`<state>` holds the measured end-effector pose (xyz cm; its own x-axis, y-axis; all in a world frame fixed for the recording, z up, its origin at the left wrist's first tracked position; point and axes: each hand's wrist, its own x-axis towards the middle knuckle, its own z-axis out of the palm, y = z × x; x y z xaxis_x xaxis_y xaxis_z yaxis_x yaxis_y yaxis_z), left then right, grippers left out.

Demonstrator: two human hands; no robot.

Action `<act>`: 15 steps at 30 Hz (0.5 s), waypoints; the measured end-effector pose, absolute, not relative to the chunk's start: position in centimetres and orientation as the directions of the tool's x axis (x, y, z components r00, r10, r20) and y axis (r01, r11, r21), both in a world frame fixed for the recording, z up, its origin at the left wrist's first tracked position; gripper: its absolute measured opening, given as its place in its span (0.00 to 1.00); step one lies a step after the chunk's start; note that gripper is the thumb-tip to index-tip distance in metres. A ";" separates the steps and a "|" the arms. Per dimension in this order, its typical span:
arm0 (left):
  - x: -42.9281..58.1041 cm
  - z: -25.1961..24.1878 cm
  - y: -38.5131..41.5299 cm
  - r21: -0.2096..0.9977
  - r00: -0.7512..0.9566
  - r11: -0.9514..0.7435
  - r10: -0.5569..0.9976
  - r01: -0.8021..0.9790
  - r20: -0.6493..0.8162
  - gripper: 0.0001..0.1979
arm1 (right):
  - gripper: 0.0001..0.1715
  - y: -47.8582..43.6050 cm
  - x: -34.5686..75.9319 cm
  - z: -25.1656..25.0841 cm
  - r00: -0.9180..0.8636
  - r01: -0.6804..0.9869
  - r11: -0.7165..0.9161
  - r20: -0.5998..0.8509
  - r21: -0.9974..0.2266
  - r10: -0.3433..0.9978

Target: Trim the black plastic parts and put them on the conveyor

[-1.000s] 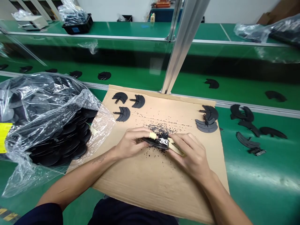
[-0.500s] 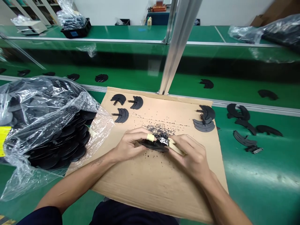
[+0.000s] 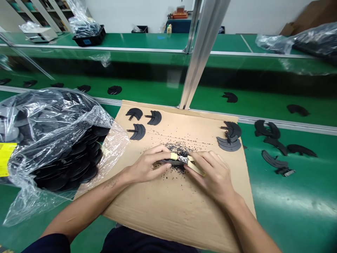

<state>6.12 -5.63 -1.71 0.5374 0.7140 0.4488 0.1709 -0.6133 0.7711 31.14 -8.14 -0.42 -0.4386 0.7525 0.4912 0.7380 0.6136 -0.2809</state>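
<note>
My left hand [image 3: 149,163] pinches a dark, flat plastic part [image 3: 172,162], seen nearly edge-on, above the cardboard sheet. Yellow tape wraps one of its fingertips. In my right hand [image 3: 214,174] is a pair of nippers [image 3: 195,168] with cream handles, closed round by the fingers. The metal head of the nippers meets the part's upper edge, close to the taped finger; the cutting tips are hard to make out. Small black scraps [image 3: 177,146] lie scattered beneath and behind both hands.
Curved black parts lie at the cardboard's [image 3: 168,207] back left [image 3: 138,131] and back right [image 3: 229,143]. A clear plastic bag [image 3: 60,116] full of black parts stands on the left. A metal post [image 3: 202,52] rises behind. More parts [image 3: 275,160] rest on the green table at right.
The held part has turned from showing some of its flat face to nearly edge-on. The nippers have shifted slightly along with it, and both hands keep their grip. The whole view has tilted a little.
</note>
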 end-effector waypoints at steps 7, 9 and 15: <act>6.4 -1.6 -5.8 0.691 0.590 -0.684 0.664 0.232 0.459 0.14 | 0.17 -8.1 31.1 -0.3 -0.427 0.748 0.602 0.490 -0.281 0.759; 6.7 -1.4 -5.8 0.763 0.540 -0.605 0.731 0.228 0.418 0.12 | 0.17 -7.9 31.2 -0.3 -0.421 0.756 0.603 0.515 -0.254 0.747; 7.3 -1.6 -4.5 0.992 0.224 -0.115 0.969 0.052 0.101 0.24 | 0.18 -7.5 32.3 0.2 -0.400 0.815 0.551 0.515 -0.180 0.759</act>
<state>7.26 -4.53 -1.60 0.2242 0.9693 0.1011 0.0519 -0.1154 0.9920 32.31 -7.53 0.24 -0.3996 0.7587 0.5145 0.8146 0.5513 -0.1804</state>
